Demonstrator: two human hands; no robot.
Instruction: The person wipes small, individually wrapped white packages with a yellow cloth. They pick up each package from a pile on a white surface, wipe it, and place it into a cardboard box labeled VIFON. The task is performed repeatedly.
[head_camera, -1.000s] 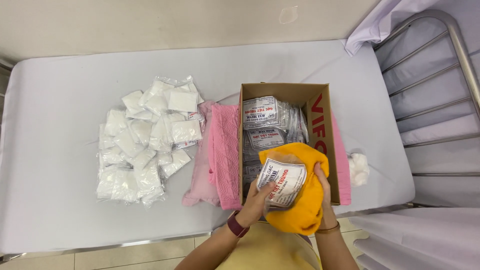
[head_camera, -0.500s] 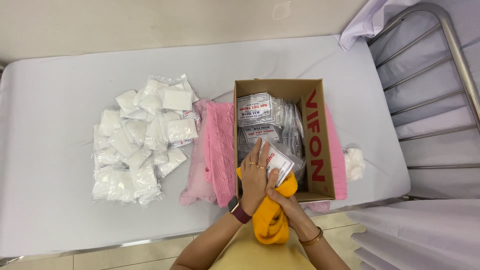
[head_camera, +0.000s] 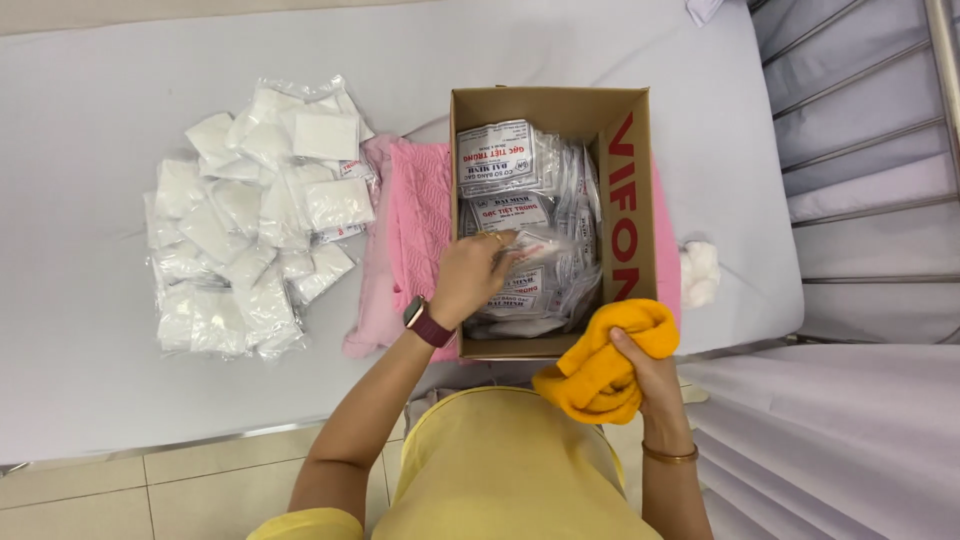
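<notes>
A brown cardboard box (head_camera: 637, 205) stands open on the bed, filled with clear packets of white gauze (head_camera: 497, 158). My left hand (head_camera: 470, 278), with a dark watch on the wrist, reaches into the box and pinches one clear packet (head_camera: 535, 247) on top of the others. My right hand (head_camera: 640, 372) grips a bunched orange cloth (head_camera: 598, 368) just in front of the box's near right corner, below the bed edge.
A pile of clear gauze packets (head_camera: 255, 220) lies to the left on the grey bed sheet (head_camera: 90, 120). A pink knitted cloth (head_camera: 405, 225) lies under and beside the box. A white wad (head_camera: 699, 272) sits right of the box. Bed rails (head_camera: 860, 205) run along the right.
The packet left the orange cloth and now rests in the box under my left hand. My right hand pulled the orange cloth down and right, away from the box.
</notes>
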